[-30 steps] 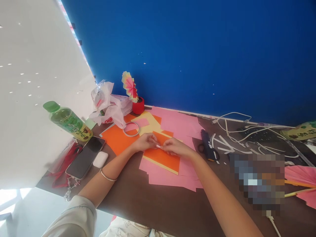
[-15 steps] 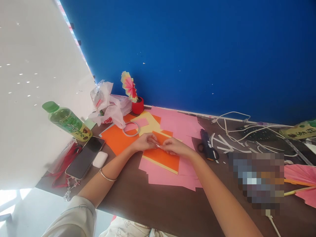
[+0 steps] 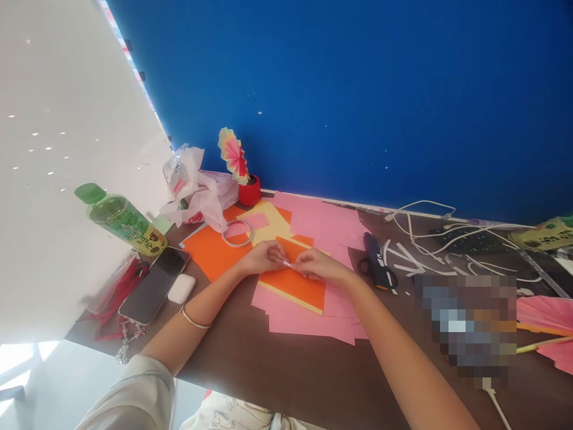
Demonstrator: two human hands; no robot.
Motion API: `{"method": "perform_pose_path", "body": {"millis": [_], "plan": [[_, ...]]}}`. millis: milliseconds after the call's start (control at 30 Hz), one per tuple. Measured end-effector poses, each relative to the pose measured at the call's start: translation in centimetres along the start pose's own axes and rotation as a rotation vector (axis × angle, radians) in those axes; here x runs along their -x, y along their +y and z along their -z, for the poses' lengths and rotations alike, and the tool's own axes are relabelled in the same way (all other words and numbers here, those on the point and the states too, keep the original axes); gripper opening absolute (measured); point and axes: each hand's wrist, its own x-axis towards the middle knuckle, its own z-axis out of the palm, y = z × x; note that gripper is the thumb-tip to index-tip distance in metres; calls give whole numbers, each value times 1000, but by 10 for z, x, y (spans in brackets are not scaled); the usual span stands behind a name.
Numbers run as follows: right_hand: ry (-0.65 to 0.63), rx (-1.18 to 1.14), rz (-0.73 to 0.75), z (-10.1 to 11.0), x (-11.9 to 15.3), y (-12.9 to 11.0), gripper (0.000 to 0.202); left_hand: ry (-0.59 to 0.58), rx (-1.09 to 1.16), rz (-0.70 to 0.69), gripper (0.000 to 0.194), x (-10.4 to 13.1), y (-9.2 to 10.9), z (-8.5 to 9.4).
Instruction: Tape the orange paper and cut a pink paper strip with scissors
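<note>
Between my two hands is a small white strip (image 3: 287, 263), pinched by the fingertips at both ends; whether it is paper or tape I cannot tell. My left hand (image 3: 264, 258) closes on its left end, and my right hand (image 3: 317, 264) on its right end. Under them lies an orange sheet (image 3: 298, 291) with a pale yellow border along its lower edge. Pink sheets (image 3: 308, 328) spread beneath that one. Left of my hands is another orange sheet (image 3: 210, 254), and behind them a yellow sheet (image 3: 273, 224).
A green-capped bottle (image 3: 123, 221), a phone (image 3: 154, 283) and a white case (image 3: 181, 289) stand or lie left. At the back are a plastic bag (image 3: 215, 194) and a red pot (image 3: 249, 191). Scissors (image 3: 378, 266), white strips (image 3: 405, 260) and cables (image 3: 414, 230) lie right.
Both hands keep nearly the same position, still pinching the white strip. The view has shifted very slightly; nothing else visibly differs.
</note>
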Motion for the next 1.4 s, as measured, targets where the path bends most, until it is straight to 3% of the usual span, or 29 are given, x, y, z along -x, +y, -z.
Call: {"method": "perform_pose_path", "body": {"millis": [1100,1400], "plan": [[54,85,-3,-4,2,-7,27,-43,54,43,29,2,5,1],[59,115,2,-4,2,-7,31,8,152,72,12,2,7,-3]]}}
